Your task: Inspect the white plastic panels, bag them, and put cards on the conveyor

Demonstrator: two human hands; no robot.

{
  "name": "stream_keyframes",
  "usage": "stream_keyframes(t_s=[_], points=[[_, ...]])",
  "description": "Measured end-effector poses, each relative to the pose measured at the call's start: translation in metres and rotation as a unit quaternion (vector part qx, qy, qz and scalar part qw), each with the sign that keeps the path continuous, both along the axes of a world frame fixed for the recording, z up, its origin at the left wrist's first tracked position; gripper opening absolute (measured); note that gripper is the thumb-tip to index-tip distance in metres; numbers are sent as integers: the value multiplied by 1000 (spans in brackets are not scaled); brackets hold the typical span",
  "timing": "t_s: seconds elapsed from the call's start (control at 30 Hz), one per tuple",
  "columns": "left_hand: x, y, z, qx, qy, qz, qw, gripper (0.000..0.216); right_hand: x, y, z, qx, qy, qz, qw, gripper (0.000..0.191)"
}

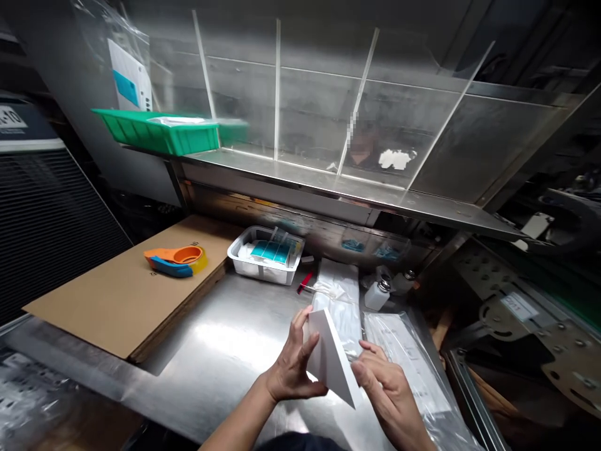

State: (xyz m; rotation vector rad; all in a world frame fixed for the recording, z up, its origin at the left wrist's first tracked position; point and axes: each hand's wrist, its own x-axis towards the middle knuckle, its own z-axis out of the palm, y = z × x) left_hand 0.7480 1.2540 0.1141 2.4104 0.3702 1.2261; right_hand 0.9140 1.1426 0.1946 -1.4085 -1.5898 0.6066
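Left of the left fingers (295, 331), bare tabletop (211, 351) leaves room to pass up to the cardboard (113, 291); beyond them, white tub (260, 273) and bundle (336, 275) obstruct.
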Motion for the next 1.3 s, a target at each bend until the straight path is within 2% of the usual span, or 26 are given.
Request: stream_keyframes(t_s=[0.17,0.2,0.23,0.27,0.3,0.33,0.4,0.43,0.47,0.5,0.53,0.57,0.7,1.03,1.23,1.3], points=[[5,-10,-9,5,-64,-10,998,118,-4,-2,-4,1,43,16,999,37],[7,-13,-9,-29,-80,-3,996,116,-3,-2,-5,-3,71,-8,997,36],[10,-15,-6,-95,-104,11,990,113,-2,-1,-6,-6,104,-44,994,36],[12,-15,-2,-196,-143,30,970,106,0,-2,-8,-6,137,-87,987,35],[14,-14,5,-326,-194,49,924,93,2,-2,-9,-4,165,-132,977,34],[16,-11,13,-468,-247,58,846,77,4,-3,-11,-6,184,-170,968,34],[15,-1,29,-705,-332,39,626,51,7,-5,-14,-27,194,-210,958,32],[13,5,36,-774,-353,20,525,49,6,-7,-15,-44,194,-217,956,32],[10,11,41,-815,-369,9,446,51,5,-9,-17,-63,194,-218,954,31],[7,16,44,-835,-383,3,394,53,3,-11,-18,-80,195,-214,954,31],[4,19,46,-842,-399,3,364,53,0,-13,-20,-92,196,-209,954,31],[1,21,46,-840,-416,6,348,53,-3,-14,-22,-101,196,-203,954,31],[-5,20,43,-830,-454,-8,324,52,-12,-18,-30,-123,177,-168,962,32],[-5,16,42,-825,-482,-20,295,50,-22,-16,-33,-157,185,-115,963,36],[-3,16,37,-823,-488,-28,289,49,-17,-15,-38,-173,195,-96,960,36],[0,15,35,-815,-490,-22,307,50,-18,-12,-38,-201,239,-84,946,32]])
